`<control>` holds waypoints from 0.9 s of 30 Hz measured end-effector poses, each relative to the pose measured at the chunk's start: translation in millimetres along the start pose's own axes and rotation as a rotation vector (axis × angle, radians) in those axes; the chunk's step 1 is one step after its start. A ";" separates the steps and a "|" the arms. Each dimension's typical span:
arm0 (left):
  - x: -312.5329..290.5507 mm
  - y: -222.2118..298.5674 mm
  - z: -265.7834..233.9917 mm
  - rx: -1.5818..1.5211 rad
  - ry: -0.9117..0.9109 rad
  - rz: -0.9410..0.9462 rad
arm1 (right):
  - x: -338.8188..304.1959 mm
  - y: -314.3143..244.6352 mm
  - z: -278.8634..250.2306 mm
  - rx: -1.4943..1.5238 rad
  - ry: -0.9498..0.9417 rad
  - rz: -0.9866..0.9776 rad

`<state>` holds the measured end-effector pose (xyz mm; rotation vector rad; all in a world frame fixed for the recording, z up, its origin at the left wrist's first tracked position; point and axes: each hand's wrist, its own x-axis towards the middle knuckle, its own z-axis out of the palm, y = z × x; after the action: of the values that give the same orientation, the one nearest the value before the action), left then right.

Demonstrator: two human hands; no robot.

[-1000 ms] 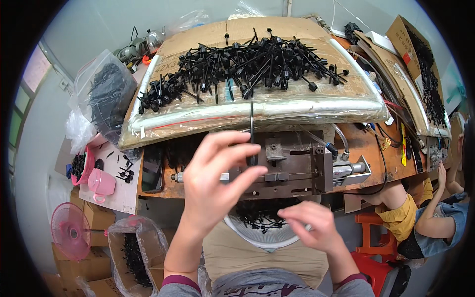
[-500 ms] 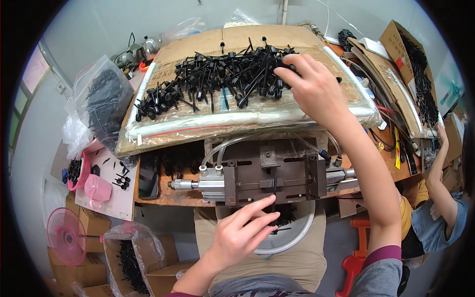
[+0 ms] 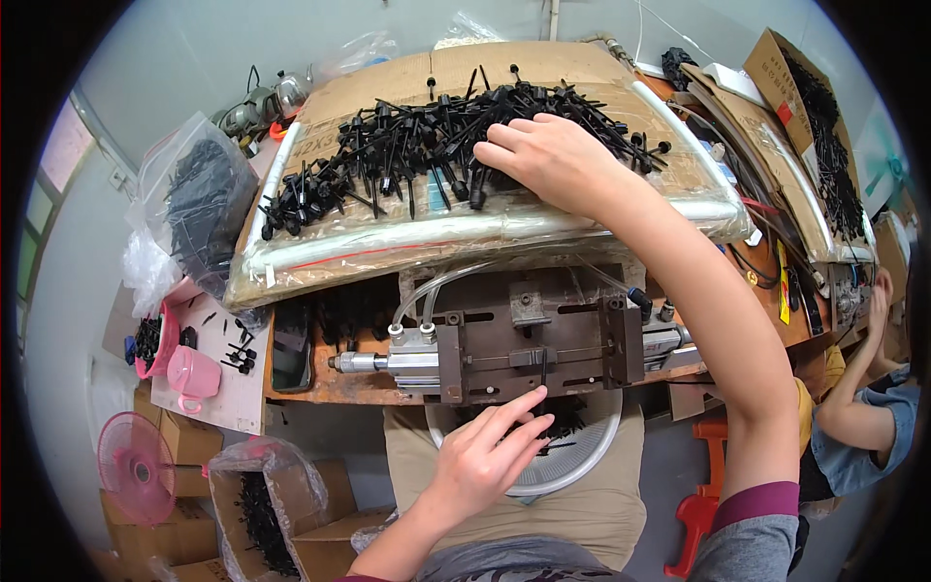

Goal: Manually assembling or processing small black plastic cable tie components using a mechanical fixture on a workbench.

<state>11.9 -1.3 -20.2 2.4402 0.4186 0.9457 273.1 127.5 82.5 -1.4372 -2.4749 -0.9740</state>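
Note:
My right hand (image 3: 558,160) reaches over a pile of black plastic stemmed parts (image 3: 398,141) on a cardboard-covered board (image 3: 543,60). Its fingers are curled in among the parts, and what they hold is hidden. Low in the middle, my left hand (image 3: 485,456) is at the front of a dark metal fixture (image 3: 485,335). A thin black rod-like part (image 3: 544,369) points down from the fixture's centre to the left fingertips, which appear to hold its lower end. Below the fixture a white round basket (image 3: 601,451) with black parts in it rests on my lap.
Air cylinders (image 3: 417,367) with clear hoses flank the fixture. A bag of black parts (image 3: 199,194), a pink cup (image 3: 194,371) and a pink fan (image 3: 136,468) are on the left. At right are a box of black parts (image 3: 819,126), a red stool (image 3: 698,514) and another person's arm (image 3: 863,388).
My right hand has moved left and down into the pile, its fingers more curled. My left hand stays by the fixture, only slightly shifted. The other person's arm has moved.

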 end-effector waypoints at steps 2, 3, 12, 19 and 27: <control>0.7 0.9 1.6 0.016 0.007 -0.014 | -1.8 -3.0 -2.4 0.018 -0.032 0.030; 1.7 0.3 2.9 0.026 0.017 -0.018 | -2.3 -4.0 -3.8 0.027 -0.048 0.046; 3.6 -0.7 12.9 0.128 0.041 -0.054 | -8.7 -7.9 -12.3 0.132 0.071 0.027; 11.1 -2.3 14.7 0.300 -0.012 -0.007 | -9.8 -11.2 -9.9 0.134 -0.047 0.114; 19.7 -3.6 10.2 0.305 -0.060 -0.033 | -9.9 -12.0 -14.1 0.125 -0.102 0.098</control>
<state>32.6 7.1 -17.9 2.7165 0.6191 0.8447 265.8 107.9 84.0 -1.5871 -2.4577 -0.7324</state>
